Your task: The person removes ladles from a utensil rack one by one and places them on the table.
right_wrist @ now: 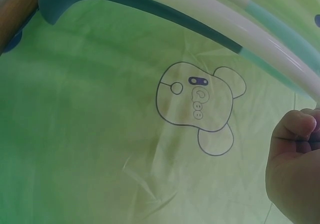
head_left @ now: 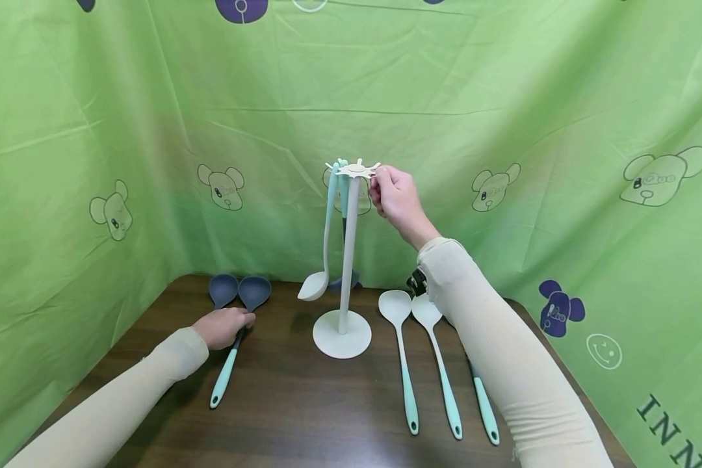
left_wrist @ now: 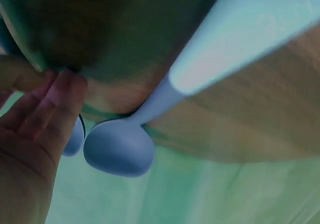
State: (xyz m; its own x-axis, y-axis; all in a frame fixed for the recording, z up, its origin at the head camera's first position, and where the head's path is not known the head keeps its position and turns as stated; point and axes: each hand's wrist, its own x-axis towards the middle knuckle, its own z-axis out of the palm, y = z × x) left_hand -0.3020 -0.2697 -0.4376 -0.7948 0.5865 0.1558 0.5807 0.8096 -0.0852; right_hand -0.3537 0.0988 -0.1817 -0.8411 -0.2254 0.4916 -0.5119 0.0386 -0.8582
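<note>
My left hand [head_left: 222, 326] is over two dark-blue ladles with mint handles at the table's left. Its fingers pinch the right-hand ladle [head_left: 254, 292] at the neck. Beside it lies the other ladle [left_wrist: 120, 146], its handle under my wrist in the head view. With curled fingers, my right hand [head_left: 396, 196] grips one hook at the top of a white utensil stand [head_left: 348, 253]. From the stand's left side hangs a white ladle [head_left: 314, 285] with a mint handle. A dark-blue ladle [right_wrist: 170, 17] hangs behind the pole, partly hidden in the head view.
Right of the stand lie two white spoons, one left [head_left: 395, 305] and one right [head_left: 427, 312], with mint handles. Next to them is a dark utensil [head_left: 485, 409], its head hidden by my right sleeve. Green printed cloth [head_left: 304, 123] hangs behind the brown table [head_left: 316, 403].
</note>
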